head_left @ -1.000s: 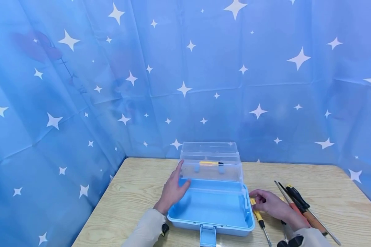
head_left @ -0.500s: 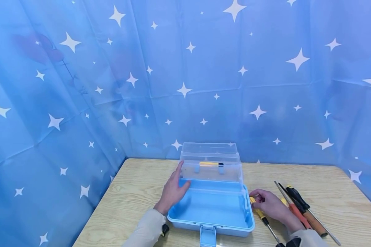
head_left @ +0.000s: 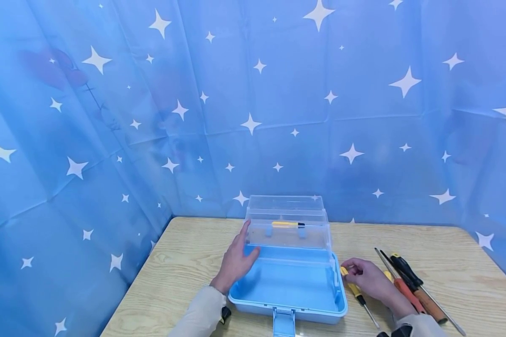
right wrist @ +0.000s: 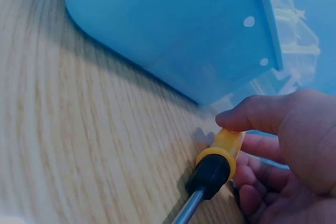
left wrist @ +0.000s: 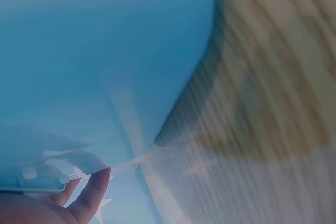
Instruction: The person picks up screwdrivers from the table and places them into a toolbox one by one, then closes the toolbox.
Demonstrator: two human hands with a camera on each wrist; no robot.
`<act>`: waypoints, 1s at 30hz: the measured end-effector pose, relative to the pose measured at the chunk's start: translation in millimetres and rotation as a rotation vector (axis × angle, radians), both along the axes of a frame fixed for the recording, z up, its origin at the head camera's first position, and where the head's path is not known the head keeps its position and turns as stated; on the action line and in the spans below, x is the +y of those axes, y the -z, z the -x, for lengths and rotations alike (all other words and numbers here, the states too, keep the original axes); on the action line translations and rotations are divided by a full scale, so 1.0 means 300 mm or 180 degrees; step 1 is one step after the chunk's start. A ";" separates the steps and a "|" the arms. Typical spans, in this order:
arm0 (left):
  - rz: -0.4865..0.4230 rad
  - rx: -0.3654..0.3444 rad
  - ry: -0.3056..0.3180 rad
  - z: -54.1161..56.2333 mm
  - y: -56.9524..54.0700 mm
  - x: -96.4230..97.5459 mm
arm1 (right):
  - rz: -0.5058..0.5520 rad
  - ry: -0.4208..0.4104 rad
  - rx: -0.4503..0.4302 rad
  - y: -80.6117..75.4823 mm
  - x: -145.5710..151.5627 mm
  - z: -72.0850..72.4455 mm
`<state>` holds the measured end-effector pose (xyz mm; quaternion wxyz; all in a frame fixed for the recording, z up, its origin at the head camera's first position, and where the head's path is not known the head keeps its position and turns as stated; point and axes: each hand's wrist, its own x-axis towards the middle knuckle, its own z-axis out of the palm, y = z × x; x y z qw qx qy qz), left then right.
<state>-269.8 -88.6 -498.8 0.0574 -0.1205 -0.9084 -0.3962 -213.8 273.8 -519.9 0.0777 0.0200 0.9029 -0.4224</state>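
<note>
A light-blue toolbox (head_left: pixel 286 285) stands on the table with its clear lid (head_left: pixel 288 229) raised at the back. At its left side rests my left hand (head_left: pixel 236 260), fingers extended along the lid's side and thumb over the rim. In the left wrist view, the fingertips (left wrist: pixel 94 195) are right at the clear plastic. My right hand (head_left: pixel 368 281) pinches the yellow handle of a screwdriver (right wrist: pixel 226 145) beside the box's right wall. Its black collar and metal shaft point toward the table's front. The far end of the handle is hidden by the thumb and fingers.
Right of my right hand lie a red-handled screwdriver (head_left: pixel 409 295), a brown-handled tool (head_left: pixel 431 304) and a black-handled screwdriver (head_left: pixel 406 267). A small yellow-and-black item (head_left: pixel 287 224) shows at the clear lid. The box's latch (head_left: pixel 284 322) hangs down in front.
The yellow screwdriver has turned slightly in my right hand's grip, its shaft tip swinging to the right. My left hand and the box have stayed in place.
</note>
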 end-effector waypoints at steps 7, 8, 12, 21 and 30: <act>-0.0015 0.0028 0.0028 0.001 0.002 -0.001 | 0.0322 -0.0002 -0.0115 -0.003 0.011 0.004; -0.0023 0.0029 0.0036 0.001 0.001 -0.001 | 0.0341 0.0007 -0.0124 -0.003 0.011 0.005; -0.0028 0.0030 0.0052 0.001 0.001 -0.002 | 0.0347 0.0071 -0.0120 -0.004 0.009 0.006; -0.0043 -0.0003 0.0040 -0.001 0.001 0.000 | 0.0302 0.0185 -0.0134 -0.007 0.008 0.010; -0.0051 0.0002 0.0037 0.001 0.002 0.000 | 0.0343 0.0263 -0.0085 -0.018 0.007 0.010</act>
